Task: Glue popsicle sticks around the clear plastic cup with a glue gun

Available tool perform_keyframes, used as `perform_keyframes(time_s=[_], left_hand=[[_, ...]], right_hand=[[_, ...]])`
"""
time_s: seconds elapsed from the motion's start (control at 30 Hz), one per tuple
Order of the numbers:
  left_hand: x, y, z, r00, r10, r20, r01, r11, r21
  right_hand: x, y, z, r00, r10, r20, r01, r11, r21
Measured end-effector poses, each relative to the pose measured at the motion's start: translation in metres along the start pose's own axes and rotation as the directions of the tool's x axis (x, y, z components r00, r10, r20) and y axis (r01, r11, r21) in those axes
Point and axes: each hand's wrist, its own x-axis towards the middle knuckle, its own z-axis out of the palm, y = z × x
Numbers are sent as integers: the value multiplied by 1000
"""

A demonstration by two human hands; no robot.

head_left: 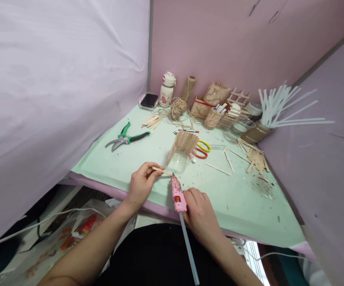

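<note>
My left grip pinches a thin wooden stick just in front of the stick-sided container on the surface; my right grip is wrapped round the pink glue gun, its nozzle at the stick's right end. I judge the stick light, stiff but easily snapped, best taken by its left part, clear of the nozzle; the gun, likely heavier, wants a firm whole-hand hold.

A single head-worn camera looked forward and down, from above the person's lap, across the bench to the back wall. It sat near enough that both forearms entered from below, the left hand and right hand lying mid-frame; side walls flanked the wide view.
</note>
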Motion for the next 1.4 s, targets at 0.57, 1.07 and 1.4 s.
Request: perform_keyframes(time_s=[0.57,1.07,1.4], left_hand=[[1,-1,-2,1000,16,9,-17,999,40],[1,1,-2,1000,19,15,-19,999,36],[0,2,-1,1000,17,1,-17,999,38]], right_hand=[[6,0,0,996,-73,-51,77,994,81],[6,-2,0,997,-72,-29,76,984,161],[2,2,-2,1000,-19,0,19,991,134]])
